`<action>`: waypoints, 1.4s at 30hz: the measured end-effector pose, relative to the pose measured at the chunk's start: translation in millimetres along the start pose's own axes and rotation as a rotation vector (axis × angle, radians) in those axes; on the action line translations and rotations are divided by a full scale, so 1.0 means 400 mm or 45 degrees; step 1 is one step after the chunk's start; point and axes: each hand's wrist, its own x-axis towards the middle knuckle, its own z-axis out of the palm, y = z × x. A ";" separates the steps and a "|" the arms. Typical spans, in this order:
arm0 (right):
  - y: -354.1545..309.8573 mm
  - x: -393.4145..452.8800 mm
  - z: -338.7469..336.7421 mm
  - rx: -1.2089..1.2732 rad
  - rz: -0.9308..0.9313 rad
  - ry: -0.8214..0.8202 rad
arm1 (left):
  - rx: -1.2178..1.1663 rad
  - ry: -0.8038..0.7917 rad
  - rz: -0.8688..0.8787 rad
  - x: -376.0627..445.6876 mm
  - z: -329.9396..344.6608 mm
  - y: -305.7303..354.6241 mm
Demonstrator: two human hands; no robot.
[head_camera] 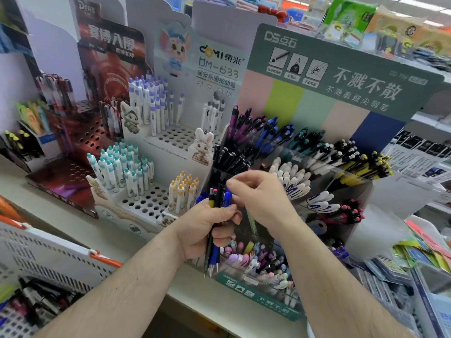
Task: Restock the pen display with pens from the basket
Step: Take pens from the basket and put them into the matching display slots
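Left grip (207, 228) curled tight around a load, right grip (261, 193) above it, fingers bent, forearms converging

1. Two bare forearms reach in from the near edge, no sleeves in view.
2. The left hand (207, 228) and right hand (262, 196) show no gloves, rings or watch.

My right hand (258, 198) is smeared by motion, so I cannot tell whether its fingertips touch the bundle of pens (216, 228), and my left hand (207, 228) covers the middle of that bundle. The basket (48, 259) at the near left is cut off by the picture's edge, its pens an indistinct dark heap. The far-right shelf goods (402, 40) are too blurred to make out.
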 end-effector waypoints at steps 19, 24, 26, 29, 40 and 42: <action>0.073 -0.019 -0.020 0.836 0.374 0.779 | 0.016 0.545 0.142 0.008 -0.030 -0.011; 0.070 -0.019 -0.007 1.015 0.398 0.817 | -0.191 0.641 0.257 0.026 -0.027 -0.016; 0.058 -0.014 -0.016 1.076 0.359 0.817 | -0.253 0.667 0.268 0.028 -0.029 -0.014; 0.046 -0.011 -0.045 0.822 0.150 0.876 | -0.276 0.688 0.282 0.022 -0.044 -0.011; 0.113 0.027 0.027 -0.558 -0.373 0.432 | -0.163 0.742 0.283 0.009 -0.085 -0.014; 0.118 0.037 0.049 -0.682 -0.299 0.294 | -0.150 0.727 0.278 0.008 -0.085 -0.012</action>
